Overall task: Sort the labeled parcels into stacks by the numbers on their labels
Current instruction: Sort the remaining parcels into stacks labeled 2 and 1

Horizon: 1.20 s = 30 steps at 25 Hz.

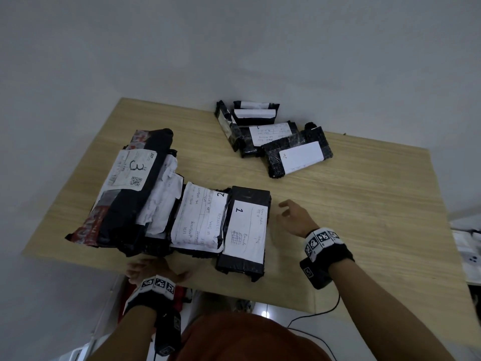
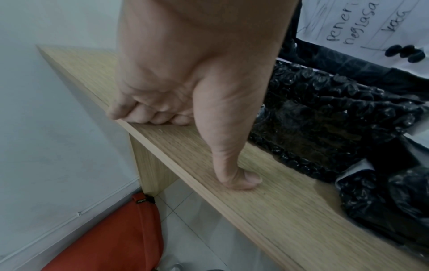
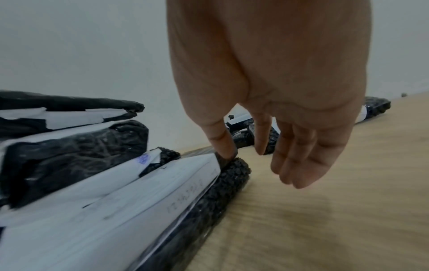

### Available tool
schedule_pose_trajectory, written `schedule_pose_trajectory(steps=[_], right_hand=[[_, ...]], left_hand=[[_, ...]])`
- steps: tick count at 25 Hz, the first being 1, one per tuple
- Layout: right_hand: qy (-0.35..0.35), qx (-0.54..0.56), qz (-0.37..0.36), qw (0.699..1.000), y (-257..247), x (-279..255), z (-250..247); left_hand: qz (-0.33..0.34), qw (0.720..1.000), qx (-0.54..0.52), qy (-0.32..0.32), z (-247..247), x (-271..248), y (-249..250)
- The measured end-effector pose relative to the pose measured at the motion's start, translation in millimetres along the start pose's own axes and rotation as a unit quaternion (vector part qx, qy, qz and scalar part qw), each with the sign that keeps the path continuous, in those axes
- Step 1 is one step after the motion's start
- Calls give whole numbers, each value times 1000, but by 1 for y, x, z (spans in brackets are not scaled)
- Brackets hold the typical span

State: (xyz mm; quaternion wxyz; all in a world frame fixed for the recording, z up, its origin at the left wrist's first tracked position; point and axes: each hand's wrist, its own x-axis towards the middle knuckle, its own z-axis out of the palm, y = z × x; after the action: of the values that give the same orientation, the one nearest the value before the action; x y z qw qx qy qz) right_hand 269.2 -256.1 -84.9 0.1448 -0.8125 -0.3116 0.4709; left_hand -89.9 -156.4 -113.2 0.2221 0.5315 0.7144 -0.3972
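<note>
Left hand (image 1: 153, 270) braced on counter (image 1: 351, 204) edge, fingers curled, holding nothing. Right hand (image 1: 294, 217) spread, empty, just beside parcel marked 1 (image 1: 244, 230), likely reaching for it; far pile (image 1: 270, 136) beyond fingertips.

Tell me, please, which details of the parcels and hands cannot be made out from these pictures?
- Far group of parcels: numbers unreadable in the head view, writing too small and washed out.
- Crumpled label beside the parcel marked 3: number folded away.
- Left hand: fingertips hidden over the table edge.
- Right hand: thumb contact with parcel marked 1 unclear.
</note>
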Motion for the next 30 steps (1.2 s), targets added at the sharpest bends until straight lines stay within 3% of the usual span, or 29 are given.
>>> schedule_pose_trajectory(steps=[3,6,8,11,16,19,21,26,30], right_hand=[[52,-39,-13,998,-8,18,-21],[44,-70,10,997,-7,38,-42],[53,14,67,996,0,45,-55],[124,185,158,962,15,53,-72],[196,243,200,929,58,60,-98],[249,284,248,892,99,79,-125],[284,304,263,870,107,69,-137],[258,301,273,877,64,-19,-142],[311,317,232,866,64,-54,-149]], left_hand=[[29,999,23,7,0,-4,7],[47,999,19,7,-4,-9,19],[53,999,9,11,-3,-14,29],[75,996,7,39,3,-18,45],[130,987,29,85,21,-34,46],[165,979,63,100,18,-48,60],[184,973,92,101,16,-54,67],[206,956,160,134,12,-67,70],[229,942,197,143,6,-81,80]])
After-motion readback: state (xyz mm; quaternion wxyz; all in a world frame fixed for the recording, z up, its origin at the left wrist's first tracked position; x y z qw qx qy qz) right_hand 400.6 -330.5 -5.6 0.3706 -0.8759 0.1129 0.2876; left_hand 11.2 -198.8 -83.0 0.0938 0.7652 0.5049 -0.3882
